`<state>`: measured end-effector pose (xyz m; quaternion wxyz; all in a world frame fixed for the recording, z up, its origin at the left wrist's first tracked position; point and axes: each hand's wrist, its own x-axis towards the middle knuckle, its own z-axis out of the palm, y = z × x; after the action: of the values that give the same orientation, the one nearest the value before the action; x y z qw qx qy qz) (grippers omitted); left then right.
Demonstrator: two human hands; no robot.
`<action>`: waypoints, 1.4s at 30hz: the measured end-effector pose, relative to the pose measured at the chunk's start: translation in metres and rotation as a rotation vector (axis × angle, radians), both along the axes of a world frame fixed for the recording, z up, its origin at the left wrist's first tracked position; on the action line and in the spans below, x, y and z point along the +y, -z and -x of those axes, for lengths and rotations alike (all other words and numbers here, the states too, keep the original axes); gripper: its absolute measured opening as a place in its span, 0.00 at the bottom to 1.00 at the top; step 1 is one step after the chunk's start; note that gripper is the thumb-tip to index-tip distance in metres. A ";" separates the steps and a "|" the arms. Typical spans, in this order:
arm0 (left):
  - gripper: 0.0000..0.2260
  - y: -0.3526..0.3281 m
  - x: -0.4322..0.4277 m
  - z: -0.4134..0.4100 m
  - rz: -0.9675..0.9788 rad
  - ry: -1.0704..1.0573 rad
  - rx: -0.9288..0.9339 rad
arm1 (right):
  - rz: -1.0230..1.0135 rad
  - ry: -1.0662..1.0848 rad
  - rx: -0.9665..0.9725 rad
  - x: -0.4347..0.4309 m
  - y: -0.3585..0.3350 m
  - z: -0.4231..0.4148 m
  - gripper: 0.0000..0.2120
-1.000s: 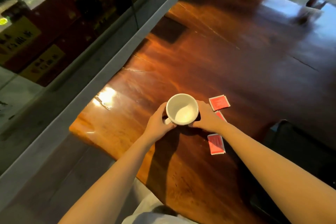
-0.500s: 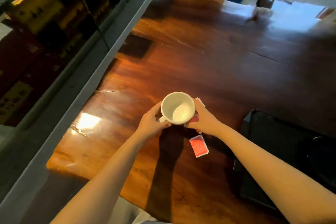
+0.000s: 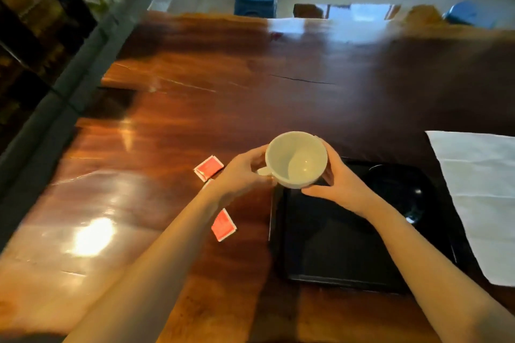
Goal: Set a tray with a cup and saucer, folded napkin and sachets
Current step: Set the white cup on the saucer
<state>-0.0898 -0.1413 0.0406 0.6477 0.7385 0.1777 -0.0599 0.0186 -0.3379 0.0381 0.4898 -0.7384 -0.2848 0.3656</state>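
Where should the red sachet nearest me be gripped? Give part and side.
Probably its opposite white-trimmed edges, from straight above: the sachet lies flat on the table, leaving no side to get fingers under. Come from the tray side; the left arm covers its other side.

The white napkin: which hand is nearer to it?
Right. The right hand holds the cup on the side toward the napkin; the left hand holds its opposite side, farther away.

Glossy varnished wood table (image 3: pixel 195 108), glazed white ceramic cup (image 3: pixel 296 160), glossy black tray (image 3: pixel 320 245).
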 end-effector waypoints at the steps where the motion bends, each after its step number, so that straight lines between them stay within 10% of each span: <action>1: 0.30 -0.003 -0.018 -0.010 0.005 0.015 -0.007 | 0.005 0.013 -0.004 -0.019 -0.003 -0.006 0.47; 8: 0.29 -0.007 -0.136 -0.078 -0.073 0.065 -0.013 | 0.009 0.218 -0.170 -0.137 -0.005 -0.043 0.44; 15: 0.07 0.018 -0.205 -0.124 -0.390 -0.170 -0.028 | -0.039 0.369 -0.067 -0.204 0.020 -0.083 0.44; 42: 0.13 0.088 -0.221 -0.153 -0.628 0.158 0.080 | 0.247 0.368 -0.045 -0.223 0.106 -0.096 0.48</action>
<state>0.0629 -0.3626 -0.0478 0.3742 0.9107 0.1548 -0.0812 0.1149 -0.5605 -0.0674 0.4475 -0.8403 -0.1092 0.2858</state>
